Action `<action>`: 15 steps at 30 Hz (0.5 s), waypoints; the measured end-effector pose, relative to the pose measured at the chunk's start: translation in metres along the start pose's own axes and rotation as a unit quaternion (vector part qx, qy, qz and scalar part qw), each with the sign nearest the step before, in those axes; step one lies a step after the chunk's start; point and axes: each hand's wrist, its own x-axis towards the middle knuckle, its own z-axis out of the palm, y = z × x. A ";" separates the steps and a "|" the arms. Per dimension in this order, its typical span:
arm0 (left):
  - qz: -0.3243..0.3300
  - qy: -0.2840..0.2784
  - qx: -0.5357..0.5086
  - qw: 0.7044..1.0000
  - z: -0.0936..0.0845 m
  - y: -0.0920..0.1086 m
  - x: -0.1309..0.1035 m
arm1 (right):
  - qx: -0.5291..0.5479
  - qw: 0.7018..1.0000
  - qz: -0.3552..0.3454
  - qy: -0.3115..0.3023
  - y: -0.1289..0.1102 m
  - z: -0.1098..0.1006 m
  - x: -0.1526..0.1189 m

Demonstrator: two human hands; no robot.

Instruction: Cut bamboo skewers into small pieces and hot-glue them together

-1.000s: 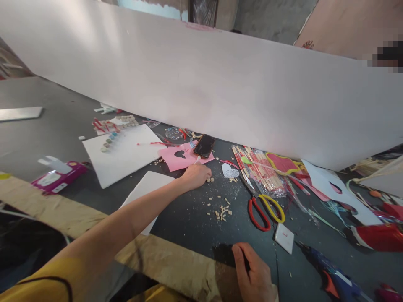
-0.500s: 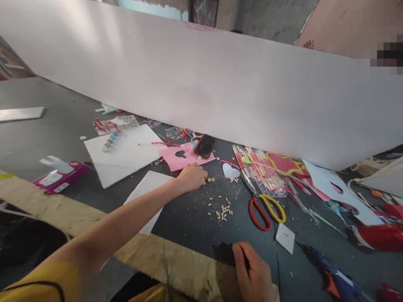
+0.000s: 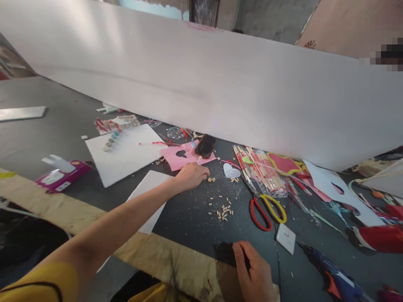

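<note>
Stretched out over the dark table, my left hand (image 3: 192,175) has its fingers curled together; anything in them is hidden. Just right of its fingertips is a little cluster of wooden bits (image 3: 211,180). Beyond it, a phone (image 3: 205,145) with a white cable plug lies on pink paper (image 3: 171,158) with a cut-out. My right hand (image 3: 254,272) is closed at the table's near edge, thumb against the fingers, and I cannot see inside it. Between the hands lie several short cut wooden stick pieces (image 3: 224,213). A white paper heart (image 3: 231,171) with a drawn pattern rests farther back.
Scissors (image 3: 267,209), a white square tile (image 3: 285,238) and a blue glue gun (image 3: 335,268) lie at right. Bagged sticks (image 3: 264,170) are behind. White sheets (image 3: 126,161) and a purple tape dispenser (image 3: 63,176) lie left. A tall white board (image 3: 201,79) walls off the back.
My left hand has shifted slightly up and right, its fingertips lifting off the cluster of wooden bits. My right hand stays in place, still closed.
</note>
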 end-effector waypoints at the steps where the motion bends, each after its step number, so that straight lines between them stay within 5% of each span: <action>1: -0.003 0.000 0.000 1.000 0.000 0.001 0.000 | -0.001 1.000 0.001 -0.001 0.000 0.000 0.000; 15: -0.007 0.003 -0.012 1.000 0.021 -0.002 0.006 | 0.008 1.000 0.003 -0.007 0.000 0.000 0.000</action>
